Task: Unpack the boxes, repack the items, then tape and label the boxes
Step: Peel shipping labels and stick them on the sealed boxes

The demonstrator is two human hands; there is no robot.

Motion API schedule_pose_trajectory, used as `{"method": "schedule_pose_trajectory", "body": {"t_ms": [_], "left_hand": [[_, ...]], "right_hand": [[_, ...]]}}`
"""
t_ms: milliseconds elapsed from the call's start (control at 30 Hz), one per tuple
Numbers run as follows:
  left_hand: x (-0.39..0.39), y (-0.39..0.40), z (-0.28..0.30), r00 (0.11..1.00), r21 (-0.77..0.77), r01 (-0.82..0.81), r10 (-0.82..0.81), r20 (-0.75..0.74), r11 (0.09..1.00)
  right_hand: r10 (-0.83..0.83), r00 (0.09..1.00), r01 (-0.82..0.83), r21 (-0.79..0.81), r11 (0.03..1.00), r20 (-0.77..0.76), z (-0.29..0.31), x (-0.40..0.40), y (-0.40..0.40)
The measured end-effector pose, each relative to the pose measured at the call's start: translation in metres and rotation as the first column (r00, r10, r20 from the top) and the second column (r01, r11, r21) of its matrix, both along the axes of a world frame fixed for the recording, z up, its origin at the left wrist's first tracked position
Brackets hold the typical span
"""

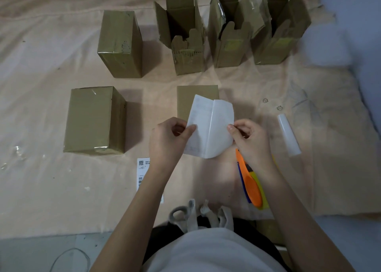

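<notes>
Both hands are working a white label sheet (208,127) held in the air directly over the near end of the plain cardboard box (193,98), which is serving as landmark for this entry.

Left hand (169,137): thumb and fingers are pinching the sheet's left edge. Right hand (250,136): fingertips are pinching the right edge. The sheet is bowing along a vertical crease near its middle, and the two halves appear to be parting. Judgement: label being peeled from its backing, though which layer is which cannot be told.

Key relation: the sheet's long axis is running away from the person, matching the long axis of the landmark box beneath it. The box top is lying just beyond and below both hands, slightly nearer the left hand. The label would need only lowering forward, no turning.

Left of the landmark box: one sealed taped box (93,121). Behind it, a second sealed box (120,44) to the left, and three open boxes (231,28) with flaps standing up, directly behind and to the right.

Near side of the landmark box: a printed label (142,168) lying flat by the left forearm; an orange cutter (249,183) under the right forearm. Right of the box, well apart: a white roll (288,135).

Risk: adhesive face folding on itself.
</notes>
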State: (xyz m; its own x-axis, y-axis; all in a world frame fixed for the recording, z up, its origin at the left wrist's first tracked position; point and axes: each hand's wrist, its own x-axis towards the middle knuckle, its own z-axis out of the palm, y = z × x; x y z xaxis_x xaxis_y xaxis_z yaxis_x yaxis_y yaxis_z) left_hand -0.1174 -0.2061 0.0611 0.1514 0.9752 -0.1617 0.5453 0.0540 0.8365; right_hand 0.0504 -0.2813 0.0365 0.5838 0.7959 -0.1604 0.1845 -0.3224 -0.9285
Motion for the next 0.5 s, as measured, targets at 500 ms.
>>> {"method": "schedule_pose_trajectory", "body": {"t_ms": [500], "left_hand": [[0.006, 0.002, 0.005, 0.992, -0.027, -0.007, 0.011, 0.124, 1.000]], "right_hand": [[-0.144, 0.990, 0.144, 0.015, 0.990, 0.009, -0.001, 0.041, -0.023]]}}
